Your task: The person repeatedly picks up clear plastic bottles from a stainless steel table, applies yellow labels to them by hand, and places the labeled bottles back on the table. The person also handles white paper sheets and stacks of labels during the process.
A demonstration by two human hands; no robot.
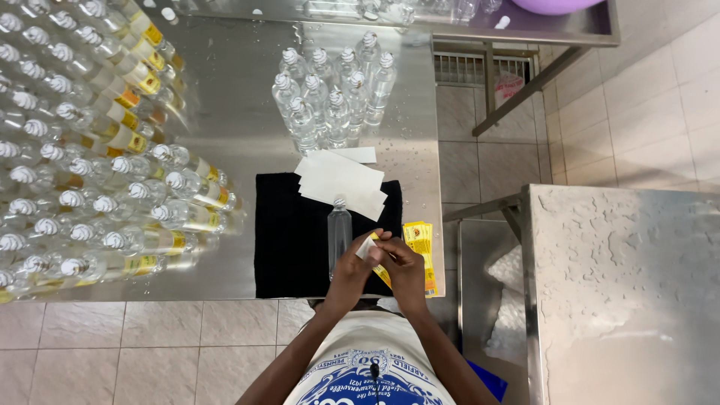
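Head view: left hand (351, 271) and right hand (406, 271) pinched together on small label sticker (366, 246), white backing with yellow face. Clear unlabelled bottle (339, 232) lies on black mat (289, 240) just left of hands. Yellow label stack (421, 238) just right. White backing strips (341, 180) beyond hands. Unlabelled bottle cluster (334, 97) farther out on steel table (232, 112); labelled bottles (90, 150) far left.

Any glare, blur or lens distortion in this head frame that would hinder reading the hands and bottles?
Head view: bright glare washes the steel table at upper centre; wide-lens distortion fans the labelled bottles at left outward; the unlabelled bottles look fairly sharp; left hand and right hand, both on a label strip, are evenly lit, fingers slightly soft; the black mat shows no detail.
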